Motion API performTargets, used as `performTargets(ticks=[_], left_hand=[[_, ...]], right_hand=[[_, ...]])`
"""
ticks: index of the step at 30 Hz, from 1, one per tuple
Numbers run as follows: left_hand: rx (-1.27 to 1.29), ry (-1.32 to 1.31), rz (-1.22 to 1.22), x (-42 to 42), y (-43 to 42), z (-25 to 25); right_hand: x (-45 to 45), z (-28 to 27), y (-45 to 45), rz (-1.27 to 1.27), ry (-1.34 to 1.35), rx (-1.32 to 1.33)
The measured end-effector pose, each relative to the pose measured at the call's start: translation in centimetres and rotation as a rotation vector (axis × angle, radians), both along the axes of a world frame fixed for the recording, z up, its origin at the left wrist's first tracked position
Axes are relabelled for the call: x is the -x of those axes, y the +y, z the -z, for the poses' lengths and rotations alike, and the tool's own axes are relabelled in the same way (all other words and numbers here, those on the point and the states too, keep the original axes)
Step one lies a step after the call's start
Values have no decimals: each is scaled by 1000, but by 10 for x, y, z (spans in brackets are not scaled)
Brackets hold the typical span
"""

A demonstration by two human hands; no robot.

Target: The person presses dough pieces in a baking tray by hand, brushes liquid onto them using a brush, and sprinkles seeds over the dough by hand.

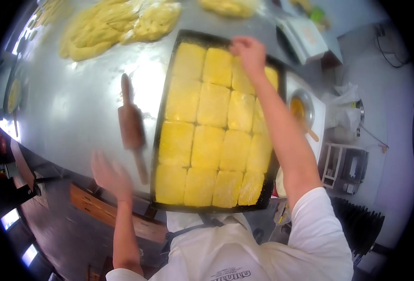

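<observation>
Flat yellow dough rectangles (209,147) fill a dark baking tray (158,140) in rows, side by side. Over the tray's far edge is my right hand (249,51), its fingers drawn together; whether anything is between them is too small to tell. My left hand (111,175), blurred by motion, is at the near edge of the metal table with its fingers apart and nothing in it. A wooden rolling pin (132,126) lies between that hand and the tray.
Large lumps of yellow dough (118,28) lie at the far side of the metal table (76,117). Right of the tray, a metal bowl (303,110) holds something orange, with a wooden handle sticking out. A white box (305,40) stands at the back right.
</observation>
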State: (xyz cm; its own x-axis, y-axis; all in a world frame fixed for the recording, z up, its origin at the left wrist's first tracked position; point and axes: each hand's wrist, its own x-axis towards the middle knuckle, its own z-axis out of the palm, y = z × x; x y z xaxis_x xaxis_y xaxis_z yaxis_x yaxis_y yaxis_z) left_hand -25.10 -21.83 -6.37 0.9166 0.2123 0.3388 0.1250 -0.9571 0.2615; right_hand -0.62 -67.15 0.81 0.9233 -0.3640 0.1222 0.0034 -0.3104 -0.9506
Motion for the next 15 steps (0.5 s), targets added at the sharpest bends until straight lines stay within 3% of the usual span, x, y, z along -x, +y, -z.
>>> performTargets(ticks=[2, 5, 8, 11, 15], left_hand=[[6, 18, -38, 6, 5, 4], [4, 26, -30, 6, 0, 3], [8, 27, -30, 8, 1, 4], [15, 31, -15, 5, 1, 2], [17, 20, -21, 8, 2, 5]], right_hand=[[-2, 8, 6, -7, -55, 25], [10, 4, 5, -140, 47, 444], [-2, 5, -7, 36, -62, 110], [2, 8, -19, -160, 145, 427], [18, -5, -18, -54, 32, 118]])
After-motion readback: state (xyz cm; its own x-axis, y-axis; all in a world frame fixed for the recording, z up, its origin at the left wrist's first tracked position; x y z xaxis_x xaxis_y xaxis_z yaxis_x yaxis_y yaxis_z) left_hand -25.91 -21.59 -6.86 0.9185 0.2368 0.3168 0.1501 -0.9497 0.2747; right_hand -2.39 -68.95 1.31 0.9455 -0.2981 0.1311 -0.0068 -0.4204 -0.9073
